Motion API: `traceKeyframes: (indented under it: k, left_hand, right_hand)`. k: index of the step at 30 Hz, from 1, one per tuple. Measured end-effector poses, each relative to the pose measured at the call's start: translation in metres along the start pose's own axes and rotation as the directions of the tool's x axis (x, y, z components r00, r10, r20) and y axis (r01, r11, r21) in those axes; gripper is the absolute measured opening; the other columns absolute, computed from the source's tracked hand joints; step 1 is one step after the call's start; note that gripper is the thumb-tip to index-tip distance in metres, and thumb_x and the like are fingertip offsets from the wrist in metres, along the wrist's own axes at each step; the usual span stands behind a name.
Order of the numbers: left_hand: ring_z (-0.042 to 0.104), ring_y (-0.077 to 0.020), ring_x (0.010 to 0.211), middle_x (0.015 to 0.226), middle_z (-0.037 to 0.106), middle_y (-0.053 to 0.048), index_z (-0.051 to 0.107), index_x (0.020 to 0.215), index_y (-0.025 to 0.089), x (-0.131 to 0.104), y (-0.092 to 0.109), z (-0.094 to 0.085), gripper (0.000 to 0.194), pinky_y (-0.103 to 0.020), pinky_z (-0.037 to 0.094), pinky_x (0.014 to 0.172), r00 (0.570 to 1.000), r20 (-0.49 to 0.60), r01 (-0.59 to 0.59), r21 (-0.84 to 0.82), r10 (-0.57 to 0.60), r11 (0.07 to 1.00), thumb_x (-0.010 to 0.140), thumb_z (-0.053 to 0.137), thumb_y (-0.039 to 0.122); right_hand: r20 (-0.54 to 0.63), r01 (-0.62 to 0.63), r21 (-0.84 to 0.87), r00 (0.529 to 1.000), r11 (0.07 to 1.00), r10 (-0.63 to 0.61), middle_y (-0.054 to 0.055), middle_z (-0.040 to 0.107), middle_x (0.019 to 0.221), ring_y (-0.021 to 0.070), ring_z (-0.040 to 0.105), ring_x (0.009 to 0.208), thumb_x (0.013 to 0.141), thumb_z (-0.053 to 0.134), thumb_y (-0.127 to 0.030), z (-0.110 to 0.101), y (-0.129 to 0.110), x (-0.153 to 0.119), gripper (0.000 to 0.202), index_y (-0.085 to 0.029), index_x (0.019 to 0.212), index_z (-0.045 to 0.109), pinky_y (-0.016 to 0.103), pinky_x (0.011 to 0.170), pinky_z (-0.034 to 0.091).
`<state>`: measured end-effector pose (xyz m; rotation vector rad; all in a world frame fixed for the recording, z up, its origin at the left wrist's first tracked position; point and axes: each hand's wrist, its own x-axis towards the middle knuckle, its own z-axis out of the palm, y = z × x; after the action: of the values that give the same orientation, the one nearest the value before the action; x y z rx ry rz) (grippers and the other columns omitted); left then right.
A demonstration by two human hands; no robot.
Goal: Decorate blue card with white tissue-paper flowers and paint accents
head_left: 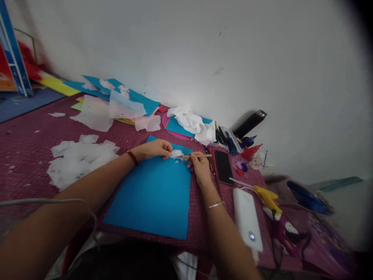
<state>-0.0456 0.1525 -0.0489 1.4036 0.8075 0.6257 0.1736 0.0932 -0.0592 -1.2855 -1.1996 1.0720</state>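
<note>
A sheet of blue paper [157,194] lies on the table in front of me. Near its top edge is a small clump of crumpled white tissue paper [176,153]. My left hand [159,148] pinches the left side of this clump with fingers pressed together. From the right, my right hand [199,163] grips a thin wooden stick [206,155], whose left end reaches the clump. Whether that end carries a brush or glue is too small to tell. A few tiny white bits lie on the blue sheet just below the clump.
Torn white tissue pieces [81,161] are heaped at left. Behind lie blue sheets [140,97] and a crumpled white cloth or tissue [189,120]. At right are a phone [223,167], a white power bank [247,217] and a yellow glue gun [266,196]. A cable [43,200] crosses my left arm.
</note>
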Motion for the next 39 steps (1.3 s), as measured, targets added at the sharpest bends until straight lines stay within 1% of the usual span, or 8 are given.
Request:
traceKeyframes:
  k: [3, 6, 10, 14, 18, 24, 31, 39]
  left_hand:
    - [0.053, -0.0115, 0.055, 0.063, 0.064, 0.001, 0.068, 0.071, 0.015, 0.001, -0.003, 0.008, 0.008, -0.023, 0.038, 0.055, 0.999, 0.035, -0.042, 0.245, 0.035, 0.968, 0.066, 0.070, 0.021]
    - [0.054, -0.0133, 0.060, 0.064, 0.064, 0.001, 0.067, 0.066, 0.016, 0.003, -0.006, 0.018, 0.004, -0.023, 0.035, 0.055, 0.991, -0.052, -0.087, 0.440, 0.122, 0.894, 0.067, 0.063, 0.018]
    - [0.050, -0.0131, 0.057, 0.058, 0.060, 0.001, 0.063, 0.060, 0.016, 0.005, -0.006, 0.027, 0.005, -0.024, 0.031, 0.052, 0.982, -0.124, -0.065, 0.499, 0.146, 0.864, 0.065, 0.062, 0.015]
    - [0.046, -0.0123, 0.056, 0.056, 0.058, 0.002, 0.060, 0.057, 0.015, 0.004, -0.004, 0.028, 0.008, -0.025, 0.028, 0.052, 0.979, -0.141, -0.059, 0.493, 0.147, 0.868, 0.065, 0.061, 0.013]
    - [0.046, -0.0121, 0.057, 0.055, 0.057, 0.002, 0.058, 0.055, 0.015, 0.005, -0.005, 0.028, 0.010, -0.025, 0.028, 0.053, 0.977, -0.147, -0.071, 0.462, 0.155, 0.884, 0.062, 0.060, 0.008]
    - [0.050, -0.0127, 0.058, 0.057, 0.060, 0.002, 0.061, 0.058, 0.016, 0.006, -0.006, 0.025, 0.008, -0.024, 0.032, 0.054, 0.979, -0.156, -0.077, 0.328, 0.134, 0.942, 0.057, 0.067, 0.011]
    - [0.045, -0.0084, 0.048, 0.056, 0.051, 0.004, 0.053, 0.070, 0.018, 0.007, -0.008, 0.010, 0.010, -0.021, 0.032, 0.049, 0.945, -0.324, -0.060, -0.049, 0.041, 0.997, 0.073, 0.062, 0.023]
    - [0.046, -0.0079, 0.049, 0.057, 0.053, 0.003, 0.055, 0.070, 0.017, 0.010, -0.012, 0.007, 0.009, -0.021, 0.032, 0.048, 0.947, -0.322, -0.056, -0.188, -0.008, 0.981, 0.072, 0.063, 0.019]
  right_hand:
    - [-0.009, -0.012, -0.019, 1.000, 1.000, 0.012, 0.001, 0.070, 0.068, 0.0114, 0.055, 0.045, 0.079, 0.060, -0.046, 0.000, 0.001, 0.000, 0.026, -0.021, 0.084, 0.056, 0.020, 0.038, 0.033]
    - [-0.032, -0.020, 0.002, 0.999, 1.000, 0.020, 0.000, 0.069, 0.064, 0.0119, 0.054, 0.044, 0.076, 0.062, -0.048, -0.001, -0.001, -0.001, 0.028, -0.021, 0.083, 0.055, 0.021, 0.037, 0.033]
    - [-0.125, 0.007, 0.100, 0.992, 0.995, 0.005, -0.002, 0.065, 0.058, 0.0106, 0.051, 0.041, 0.073, 0.062, -0.047, -0.002, -0.006, -0.003, 0.027, -0.022, 0.079, 0.052, 0.020, 0.037, 0.033]
    - [-0.088, 0.005, 0.108, 0.996, 0.994, 0.005, -0.003, 0.064, 0.056, 0.0100, 0.051, 0.041, 0.074, 0.061, -0.046, -0.002, -0.007, -0.006, 0.026, -0.022, 0.078, 0.052, 0.020, 0.039, 0.034]
    - [-0.073, 0.022, 0.026, 0.997, 0.999, -0.020, -0.003, 0.065, 0.058, 0.0112, 0.052, 0.042, 0.078, 0.059, -0.045, -0.001, -0.001, -0.006, 0.024, -0.022, 0.080, 0.053, 0.021, 0.039, 0.035]
    - [-0.028, 0.036, -0.051, 0.999, 0.998, -0.037, -0.002, 0.066, 0.062, 0.0134, 0.056, 0.047, 0.082, 0.057, -0.044, -0.002, 0.008, -0.002, 0.022, -0.023, 0.081, 0.053, 0.025, 0.048, 0.045]
    - [0.004, 0.108, -0.093, 0.994, 0.990, -0.108, -0.001, 0.068, 0.069, 0.0136, 0.058, 0.051, 0.085, 0.055, -0.043, -0.001, 0.009, -0.004, 0.022, -0.022, 0.087, 0.057, 0.026, 0.052, 0.047]
    - [0.044, 0.158, -0.168, 0.987, 0.973, -0.153, 0.002, 0.068, 0.077, 0.0150, 0.060, 0.056, 0.087, 0.054, -0.042, 0.000, 0.007, -0.008, 0.023, -0.021, 0.091, 0.061, 0.028, 0.057, 0.048]
